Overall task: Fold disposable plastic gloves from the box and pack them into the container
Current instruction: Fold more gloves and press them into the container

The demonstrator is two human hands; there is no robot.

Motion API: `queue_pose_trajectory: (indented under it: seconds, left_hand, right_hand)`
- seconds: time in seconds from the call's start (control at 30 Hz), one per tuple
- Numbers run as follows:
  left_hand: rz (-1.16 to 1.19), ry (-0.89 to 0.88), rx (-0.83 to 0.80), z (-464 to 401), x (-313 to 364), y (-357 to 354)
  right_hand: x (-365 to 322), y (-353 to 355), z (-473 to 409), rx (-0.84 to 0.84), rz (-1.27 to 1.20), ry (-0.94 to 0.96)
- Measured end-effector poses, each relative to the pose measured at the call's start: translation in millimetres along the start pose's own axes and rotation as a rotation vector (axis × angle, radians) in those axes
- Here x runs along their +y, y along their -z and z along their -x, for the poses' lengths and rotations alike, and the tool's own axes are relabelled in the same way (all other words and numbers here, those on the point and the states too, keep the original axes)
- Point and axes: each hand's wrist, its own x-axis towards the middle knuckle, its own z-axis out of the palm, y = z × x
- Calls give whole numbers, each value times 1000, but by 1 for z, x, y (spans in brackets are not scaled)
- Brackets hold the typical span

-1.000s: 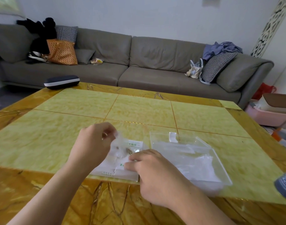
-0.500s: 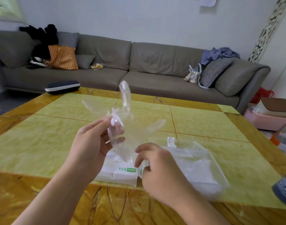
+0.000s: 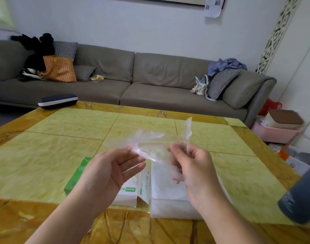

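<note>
Left hand [image 3: 113, 169] is up over the table [image 3: 36, 155], palm turned upward, its fingertips pinching the left edge of a clear plastic glove [image 3: 150, 145]. Below that hand, partly covered by the wrist, sits the green-and-white glove box [image 3: 131, 189], flap open toward the near edge. The glove is stretched between the two hands, crumpled and see-through, lifted well clear of the tabletop. On to the right hand [image 3: 192, 171]: fingers curled, thumb and forefinger gripping the glove's right side, one strip of plastic sticking up above the knuckles. Directly beneath and just behind that hand lies the clear container [image 3: 168, 205], touching the box's right side, with pale plastic inside. Far right of both hands, a dark cylinder [image 3: 302, 196] pokes in, blurred.
</note>
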Motion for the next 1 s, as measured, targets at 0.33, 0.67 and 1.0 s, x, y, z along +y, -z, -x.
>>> queue_pose_trajectory:
  seconds: [0.33,0.67,1.0]
  left_hand:
    - [-512,109,-3,17,-15,-18]
    - [-205,150,-58,17,-20,-29]
    - [-395,4,80,14,-33,-27]
  right_hand:
    - [5,21,-6,-82,143,-50]
    - [9,36,-15,64,72,-112]
    - [9,37,-13,94,107,-158]
